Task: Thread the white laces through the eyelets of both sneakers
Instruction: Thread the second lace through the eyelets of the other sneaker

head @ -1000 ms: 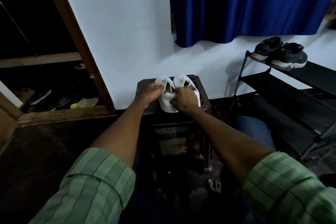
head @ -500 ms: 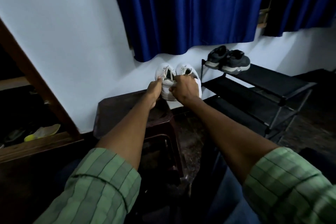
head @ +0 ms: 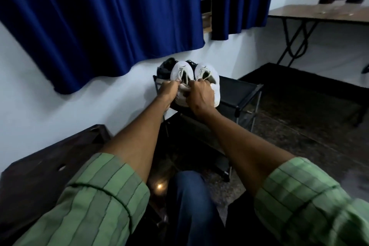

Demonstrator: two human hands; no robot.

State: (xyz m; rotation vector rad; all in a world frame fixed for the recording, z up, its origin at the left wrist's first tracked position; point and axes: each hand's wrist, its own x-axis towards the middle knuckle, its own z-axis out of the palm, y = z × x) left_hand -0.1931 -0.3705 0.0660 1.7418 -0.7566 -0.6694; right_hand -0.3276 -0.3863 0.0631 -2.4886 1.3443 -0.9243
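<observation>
Both hands grip the white sneakers: left hand (head: 166, 91) holds the left sneaker (head: 181, 74), right hand (head: 199, 96) the right sneaker (head: 207, 78), above the black shoe rack (head: 239, 94).

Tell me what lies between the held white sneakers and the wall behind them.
In the head view, a pair of dark shoes on the black shoe rack, mostly hidden behind the white sneakers.

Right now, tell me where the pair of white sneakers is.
In the head view, the white sneakers sit centre frame, gripped by the left hand and right hand, above the black shoe rack, below the blue curtain.
</observation>
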